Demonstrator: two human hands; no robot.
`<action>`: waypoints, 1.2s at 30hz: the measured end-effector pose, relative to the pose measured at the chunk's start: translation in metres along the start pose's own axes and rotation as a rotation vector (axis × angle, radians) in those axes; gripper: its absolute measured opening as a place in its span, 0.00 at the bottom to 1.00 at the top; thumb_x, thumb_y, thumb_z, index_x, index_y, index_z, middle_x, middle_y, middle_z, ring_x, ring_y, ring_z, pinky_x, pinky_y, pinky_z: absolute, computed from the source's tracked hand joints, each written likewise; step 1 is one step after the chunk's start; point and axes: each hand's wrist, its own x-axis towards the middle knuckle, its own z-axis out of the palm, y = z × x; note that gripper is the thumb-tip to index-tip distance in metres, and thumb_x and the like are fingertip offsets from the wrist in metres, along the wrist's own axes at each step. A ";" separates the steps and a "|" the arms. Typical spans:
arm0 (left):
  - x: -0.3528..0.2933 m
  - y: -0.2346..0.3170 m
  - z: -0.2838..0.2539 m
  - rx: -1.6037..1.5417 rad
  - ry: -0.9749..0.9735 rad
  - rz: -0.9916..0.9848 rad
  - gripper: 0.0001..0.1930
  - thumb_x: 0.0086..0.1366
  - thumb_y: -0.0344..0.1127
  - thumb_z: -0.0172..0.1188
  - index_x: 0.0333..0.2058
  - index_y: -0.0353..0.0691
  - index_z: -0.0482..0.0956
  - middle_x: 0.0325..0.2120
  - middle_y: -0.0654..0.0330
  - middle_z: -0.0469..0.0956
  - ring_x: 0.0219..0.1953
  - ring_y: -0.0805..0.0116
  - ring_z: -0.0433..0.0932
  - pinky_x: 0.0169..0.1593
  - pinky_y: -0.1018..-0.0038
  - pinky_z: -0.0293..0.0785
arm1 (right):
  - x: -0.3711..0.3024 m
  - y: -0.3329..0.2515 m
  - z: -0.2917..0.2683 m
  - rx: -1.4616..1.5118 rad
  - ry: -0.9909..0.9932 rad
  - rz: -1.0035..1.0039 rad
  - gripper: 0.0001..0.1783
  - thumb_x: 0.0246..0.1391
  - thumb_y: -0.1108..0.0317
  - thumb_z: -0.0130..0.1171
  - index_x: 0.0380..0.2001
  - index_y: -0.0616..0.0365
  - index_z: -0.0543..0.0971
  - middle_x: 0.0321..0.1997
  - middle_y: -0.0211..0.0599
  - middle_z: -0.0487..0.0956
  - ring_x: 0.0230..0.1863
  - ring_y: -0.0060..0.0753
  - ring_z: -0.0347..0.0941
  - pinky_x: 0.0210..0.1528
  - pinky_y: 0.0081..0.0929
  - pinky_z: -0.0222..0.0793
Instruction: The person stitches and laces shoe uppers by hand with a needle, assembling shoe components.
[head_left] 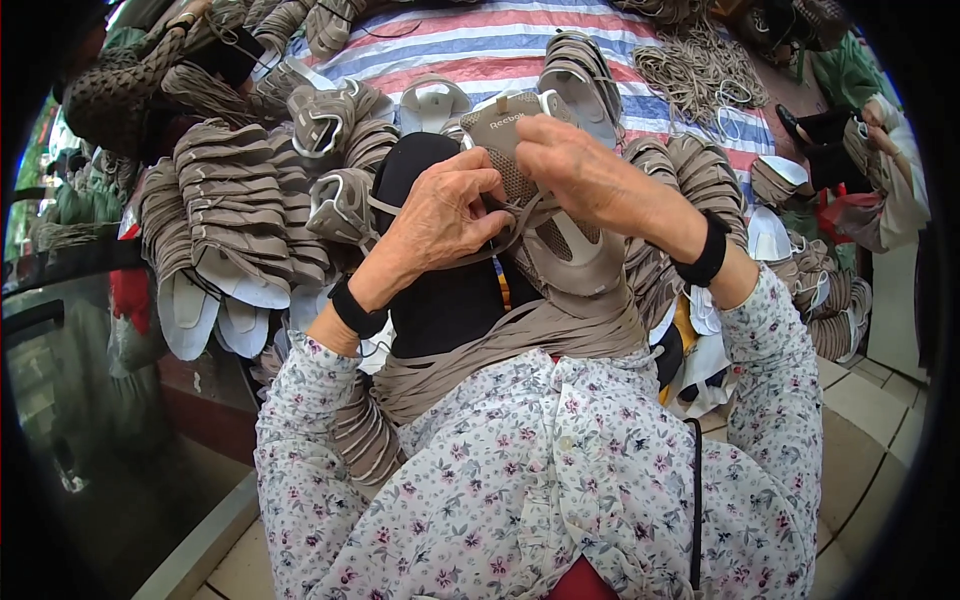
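Both hands pinch a taupe lace: left hand (pixel 445 215) and right hand (pixel 590 175) closed on it over the shoe upper (pixel 560 235), held near centre above our lap. We judge lacing underway; next needs threading an eyelet. Stacked uppers (pixel 235 200) lie left.

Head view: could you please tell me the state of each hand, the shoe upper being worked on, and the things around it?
Left hand: closed, pinching a lace.
Right hand: closed on the shoe upper's tongue.
Taupe shoe upper: held up, partly laced.
Lace: pulled taut across the upper.
Stacked uppers: piled on the table.
Bundle of laces: lying loose.
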 end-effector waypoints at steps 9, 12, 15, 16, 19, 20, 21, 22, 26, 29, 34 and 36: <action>-0.002 0.001 0.006 -0.055 0.052 0.003 0.10 0.48 0.25 0.70 0.30 0.33 0.79 0.28 0.58 0.72 0.25 0.64 0.77 0.30 0.70 0.74 | 0.003 -0.009 0.006 0.029 -0.115 0.107 0.01 0.50 0.74 0.63 0.28 0.56 0.82 0.32 0.30 0.71 0.42 0.38 0.68 0.42 0.40 0.58; -0.003 0.002 0.004 -0.049 0.055 -0.002 0.10 0.48 0.25 0.69 0.30 0.34 0.79 0.28 0.58 0.72 0.25 0.64 0.77 0.30 0.70 0.75 | 0.005 -0.007 0.010 -0.010 -0.160 0.083 0.03 0.49 0.75 0.63 0.28 0.54 0.81 0.34 0.30 0.71 0.43 0.36 0.66 0.41 0.40 0.56; -0.002 0.003 0.002 -0.008 0.053 0.003 0.09 0.49 0.25 0.69 0.30 0.33 0.79 0.28 0.58 0.72 0.25 0.64 0.77 0.30 0.70 0.75 | 0.001 -0.014 0.011 -0.094 -0.142 0.052 0.06 0.48 0.77 0.61 0.31 0.54 0.80 0.36 0.30 0.71 0.44 0.35 0.68 0.43 0.41 0.59; -0.002 0.003 0.002 0.010 0.052 0.002 0.09 0.49 0.26 0.68 0.30 0.33 0.79 0.28 0.58 0.72 0.26 0.64 0.77 0.31 0.70 0.75 | 0.001 -0.016 0.010 -0.099 -0.088 0.007 0.05 0.48 0.78 0.59 0.29 0.56 0.78 0.36 0.32 0.70 0.43 0.37 0.69 0.43 0.38 0.60; -0.003 0.003 0.002 0.005 0.051 0.011 0.07 0.53 0.25 0.67 0.31 0.30 0.80 0.29 0.60 0.72 0.25 0.72 0.77 0.28 0.76 0.74 | 0.000 0.003 0.003 -0.146 0.102 -0.052 0.07 0.46 0.82 0.56 0.28 0.58 0.74 0.35 0.35 0.70 0.40 0.41 0.71 0.40 0.36 0.64; 0.000 0.004 0.002 0.001 0.049 0.022 0.07 0.53 0.25 0.67 0.31 0.30 0.80 0.29 0.60 0.72 0.25 0.72 0.77 0.28 0.76 0.74 | -0.002 0.020 -0.005 -0.194 0.236 -0.066 0.08 0.45 0.84 0.55 0.28 0.59 0.73 0.35 0.37 0.70 0.38 0.44 0.72 0.37 0.35 0.66; -0.001 0.004 0.002 0.010 0.041 0.014 0.07 0.55 0.26 0.67 0.31 0.30 0.80 0.29 0.60 0.72 0.25 0.71 0.77 0.27 0.76 0.74 | 0.001 0.034 -0.024 -0.322 0.273 0.012 0.08 0.47 0.86 0.53 0.29 0.60 0.73 0.34 0.38 0.71 0.34 0.45 0.73 0.32 0.34 0.67; 0.002 0.005 0.002 0.014 0.029 0.019 0.07 0.56 0.26 0.66 0.32 0.30 0.80 0.29 0.60 0.73 0.25 0.71 0.78 0.27 0.76 0.74 | -0.008 0.054 -0.044 -0.179 0.380 -0.008 0.06 0.50 0.83 0.56 0.30 0.62 0.73 0.31 0.38 0.71 0.33 0.41 0.72 0.33 0.31 0.66; 0.002 0.010 0.005 0.059 0.047 0.005 0.06 0.58 0.27 0.66 0.33 0.30 0.82 0.29 0.60 0.74 0.23 0.69 0.78 0.26 0.76 0.73 | -0.025 0.026 -0.065 0.183 0.200 0.372 0.07 0.58 0.71 0.62 0.29 0.58 0.74 0.35 0.31 0.76 0.35 0.28 0.74 0.41 0.27 0.73; 0.014 0.025 0.014 0.126 0.261 0.057 0.05 0.60 0.26 0.64 0.34 0.32 0.83 0.28 0.59 0.77 0.23 0.69 0.78 0.26 0.75 0.73 | -0.028 0.001 -0.039 1.182 0.376 0.445 0.09 0.64 0.66 0.60 0.32 0.56 0.73 0.39 0.31 0.77 0.39 0.26 0.77 0.51 0.28 0.76; 0.038 0.023 0.031 0.137 0.301 0.056 0.06 0.63 0.27 0.60 0.35 0.31 0.83 0.22 0.54 0.79 0.20 0.67 0.78 0.26 0.73 0.72 | -0.054 0.009 -0.040 1.450 0.357 0.361 0.10 0.66 0.62 0.57 0.36 0.55 0.71 0.37 0.29 0.75 0.32 0.17 0.73 0.49 0.24 0.76; 0.043 0.021 0.035 0.122 0.310 -0.043 0.09 0.64 0.29 0.57 0.37 0.28 0.82 0.15 0.54 0.77 0.16 0.68 0.77 0.25 0.73 0.72 | -0.085 0.031 -0.059 1.275 0.517 0.428 0.09 0.67 0.64 0.56 0.34 0.55 0.70 0.33 0.25 0.72 0.27 0.12 0.67 0.40 0.19 0.73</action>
